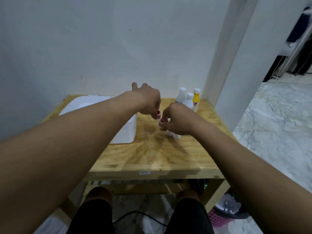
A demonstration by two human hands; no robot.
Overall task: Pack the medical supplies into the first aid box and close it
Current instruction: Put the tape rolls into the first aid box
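Observation:
A white first aid box (125,132) sits on the left of the wooden table (152,159), partly hidden by my left forearm. My left hand (149,102) pinches a small red-and-white item (158,114) just right of the box. My right hand (177,121) is closed on another small white item with a reddish top (162,123). Small white bottles (173,135) stand under my right hand. Two white bottles (181,96) (188,101) and a yellow bottle (196,99) stand at the back right.
The table stands against a white wall, with a white pillar (224,68) at its back right corner. Marble floor (273,125) spreads to the right. A pink basket (219,218) and a dark cable (135,215) lie under the table by my knees.

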